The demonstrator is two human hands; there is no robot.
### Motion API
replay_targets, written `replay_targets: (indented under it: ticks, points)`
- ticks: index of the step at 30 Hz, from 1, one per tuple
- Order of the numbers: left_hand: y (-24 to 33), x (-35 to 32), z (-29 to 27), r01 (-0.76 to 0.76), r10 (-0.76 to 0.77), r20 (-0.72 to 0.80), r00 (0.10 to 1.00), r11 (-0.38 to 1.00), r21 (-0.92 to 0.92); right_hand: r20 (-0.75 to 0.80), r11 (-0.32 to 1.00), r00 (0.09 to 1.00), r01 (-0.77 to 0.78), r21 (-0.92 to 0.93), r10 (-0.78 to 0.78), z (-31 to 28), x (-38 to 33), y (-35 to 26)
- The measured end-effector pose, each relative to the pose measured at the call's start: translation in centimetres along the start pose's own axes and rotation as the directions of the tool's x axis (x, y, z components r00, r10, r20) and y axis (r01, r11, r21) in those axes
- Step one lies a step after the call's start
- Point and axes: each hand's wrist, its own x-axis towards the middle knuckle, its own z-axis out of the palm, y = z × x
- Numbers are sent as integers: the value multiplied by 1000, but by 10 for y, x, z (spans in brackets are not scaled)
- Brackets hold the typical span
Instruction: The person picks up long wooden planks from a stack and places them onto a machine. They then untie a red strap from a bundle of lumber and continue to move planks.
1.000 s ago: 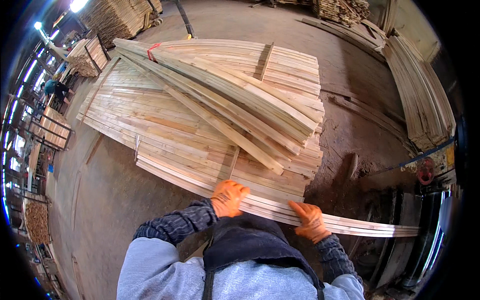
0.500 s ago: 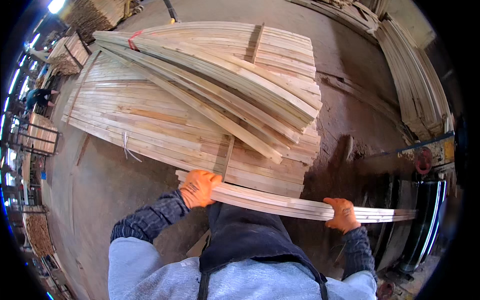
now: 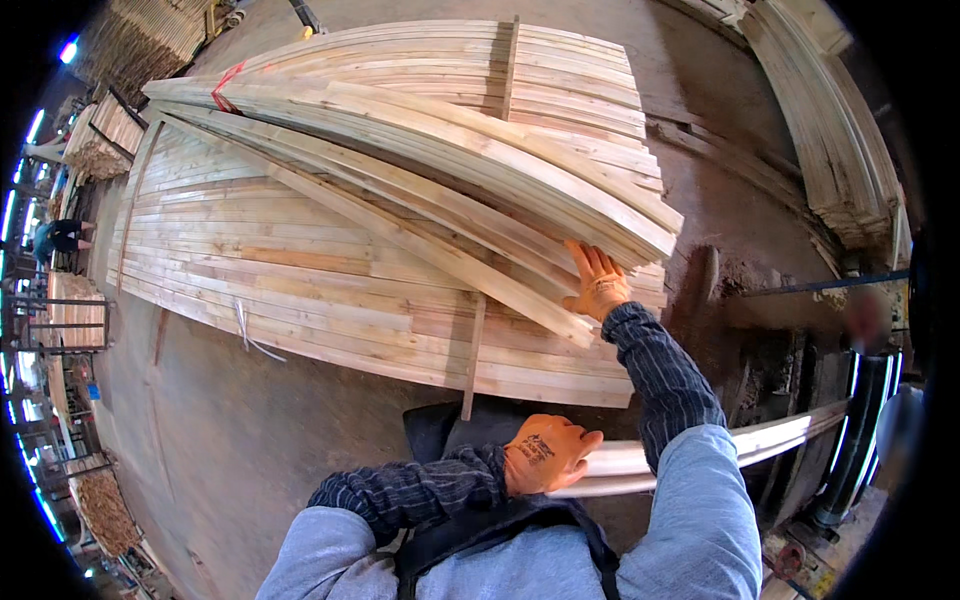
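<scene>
Dusty concrete floor (image 3: 250,440) is lying underneath; your left glove (image 3: 545,453) is gripping a pale narrow plank (image 3: 700,452), right glove (image 3: 597,282) pressing flat, fingers together, on the stacked rough boards (image 3: 330,270).

Plank (image 3: 700,455): its middle stretch is hidden behind the right sleeve (image 3: 670,400); its near end is covered by the left hand (image 3: 545,452).
Right hand (image 3: 597,283): palm faces the lumber stack (image 3: 400,230), so contact underneath cannot be seen.
Machine right of the stack (image 3: 850,440): darkened at the rim, partly blurred.
Figure far left of the stack (image 3: 60,238): too small to make out.
</scene>
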Motion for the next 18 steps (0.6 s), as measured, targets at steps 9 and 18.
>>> replay_targets:
  ticks: [9,18]
  points:
    - [-174,-58,-46,391,-466,-136,874,842,-370,47,960,989,-127,-248,143,51,43,-17]
    - [-342,-30,-47,150,-731,-194,654,377,-914,121,977,974,-180,-114,193,45,53,-25]
